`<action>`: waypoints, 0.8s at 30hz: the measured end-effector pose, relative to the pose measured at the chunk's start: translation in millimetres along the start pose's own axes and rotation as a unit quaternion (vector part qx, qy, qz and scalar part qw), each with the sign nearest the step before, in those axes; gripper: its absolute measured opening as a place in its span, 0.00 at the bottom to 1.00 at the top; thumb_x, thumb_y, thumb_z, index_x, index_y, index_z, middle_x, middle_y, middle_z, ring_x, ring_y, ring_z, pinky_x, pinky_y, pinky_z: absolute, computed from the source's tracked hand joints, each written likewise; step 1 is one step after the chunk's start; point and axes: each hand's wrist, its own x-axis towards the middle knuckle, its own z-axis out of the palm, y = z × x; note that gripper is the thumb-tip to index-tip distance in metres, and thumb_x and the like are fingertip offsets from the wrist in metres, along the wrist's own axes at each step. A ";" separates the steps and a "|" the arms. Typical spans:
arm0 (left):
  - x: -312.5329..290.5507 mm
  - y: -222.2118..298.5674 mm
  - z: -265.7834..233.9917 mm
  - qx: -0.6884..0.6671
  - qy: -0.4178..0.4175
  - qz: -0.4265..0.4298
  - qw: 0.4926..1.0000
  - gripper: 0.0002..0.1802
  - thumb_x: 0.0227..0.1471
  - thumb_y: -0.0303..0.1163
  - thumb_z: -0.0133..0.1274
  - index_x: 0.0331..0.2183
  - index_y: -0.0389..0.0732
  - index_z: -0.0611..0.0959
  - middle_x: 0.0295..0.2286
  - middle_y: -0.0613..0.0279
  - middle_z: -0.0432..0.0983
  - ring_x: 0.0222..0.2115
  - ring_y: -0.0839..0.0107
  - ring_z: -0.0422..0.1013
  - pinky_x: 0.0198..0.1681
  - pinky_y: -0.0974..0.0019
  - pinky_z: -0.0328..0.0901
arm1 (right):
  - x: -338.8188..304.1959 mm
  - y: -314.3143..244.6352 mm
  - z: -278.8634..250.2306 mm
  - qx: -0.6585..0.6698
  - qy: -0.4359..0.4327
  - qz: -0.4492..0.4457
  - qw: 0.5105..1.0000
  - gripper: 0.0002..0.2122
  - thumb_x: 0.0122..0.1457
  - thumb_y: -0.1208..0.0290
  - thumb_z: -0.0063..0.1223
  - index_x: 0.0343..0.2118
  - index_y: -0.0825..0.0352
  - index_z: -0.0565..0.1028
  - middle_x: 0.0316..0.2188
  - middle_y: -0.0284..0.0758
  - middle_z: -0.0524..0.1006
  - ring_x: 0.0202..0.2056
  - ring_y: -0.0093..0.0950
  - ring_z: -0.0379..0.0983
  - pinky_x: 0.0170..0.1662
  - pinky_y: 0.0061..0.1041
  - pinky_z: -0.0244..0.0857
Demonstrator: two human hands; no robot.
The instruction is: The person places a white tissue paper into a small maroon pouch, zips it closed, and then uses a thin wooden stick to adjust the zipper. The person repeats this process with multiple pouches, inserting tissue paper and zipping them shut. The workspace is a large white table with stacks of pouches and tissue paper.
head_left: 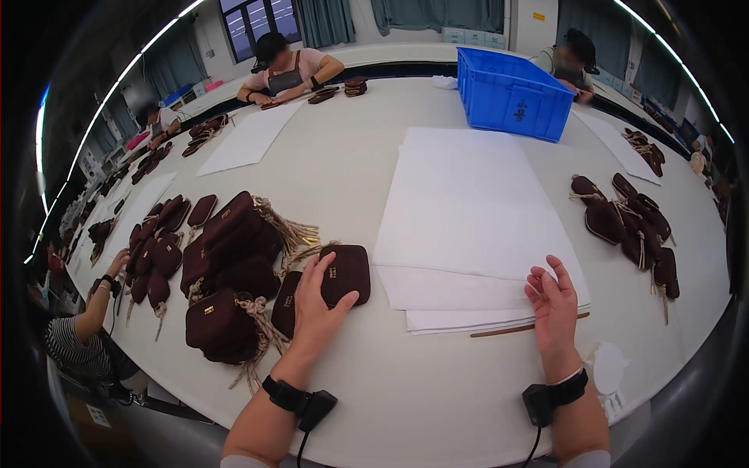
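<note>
My left hand [316, 308] is on a dark brown pouch [347, 274] with small gold marks on its front. Its fingers lie along the pouch's left side and the thumb sits at the lower edge. Another brown pouch [285, 304] lies partly under that hand. Left of it is a heap of stacked brown pouches [234, 253] with beige braided cords and tassels. My right hand [555, 304] holds nothing; its loosely bent fingers are apart over the right edge of the white paper sheets [468, 203]. A thin brown stick [507, 331] lies by the sheets' near edge, partly behind that hand.
A blue plastic crate [511, 97] stands beyond the sheets. More brown pouches [624, 218] lie at right, others [156, 253] at left near a co-worker's arm [97, 304]. A white object [608, 368] sits beside my right wrist. Other people [289, 74] work across the table.
</note>
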 end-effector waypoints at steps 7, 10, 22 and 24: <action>3.9 8.5 -2.6 -0.185 -0.040 -0.054 0.981 0.34 0.48 0.21 0.60 0.58 0.41 0.73 0.51 0.54 0.73 0.48 0.65 0.71 0.55 0.64 0.64 | -10.5 -3.2 14.5 -0.090 -0.080 0.028 0.992 0.14 0.66 0.72 0.51 0.53 0.67 0.72 0.33 0.29 0.79 0.38 0.19 0.75 0.44 0.21 0.71; 1.8 7.6 -0.9 -0.364 -0.038 -0.087 0.927 0.30 0.52 0.17 0.55 0.58 0.37 0.73 0.49 0.57 0.74 0.46 0.71 0.72 0.52 0.69 0.65 | -15.9 -2.7 19.5 -0.124 -0.129 0.015 0.984 0.11 0.65 0.72 0.52 0.48 0.69 0.76 0.34 0.30 0.79 0.38 0.19 0.76 0.43 0.21 0.71; -45.4 71.3 4.1 -0.432 -0.254 0.082 0.862 0.18 0.51 0.09 0.53 0.41 0.37 0.84 0.41 0.56 0.77 0.42 0.68 0.74 0.46 0.69 0.69 | -62.9 -18.7 47.6 -0.280 -0.442 -0.116 0.844 0.10 0.60 0.74 0.58 0.44 0.67 0.80 0.34 0.36 0.82 0.35 0.28 0.78 0.42 0.25 0.70; -44.6 70.6 7.3 -0.421 -0.271 0.090 0.861 0.18 0.50 0.10 0.54 0.40 0.39 0.85 0.39 0.57 0.77 0.42 0.67 0.74 0.46 0.68 0.69 | -63.7 -27.5 48.1 -0.296 -0.473 -0.068 0.827 0.10 0.60 0.74 0.58 0.44 0.67 0.80 0.31 0.36 0.82 0.32 0.28 0.79 0.40 0.25 0.71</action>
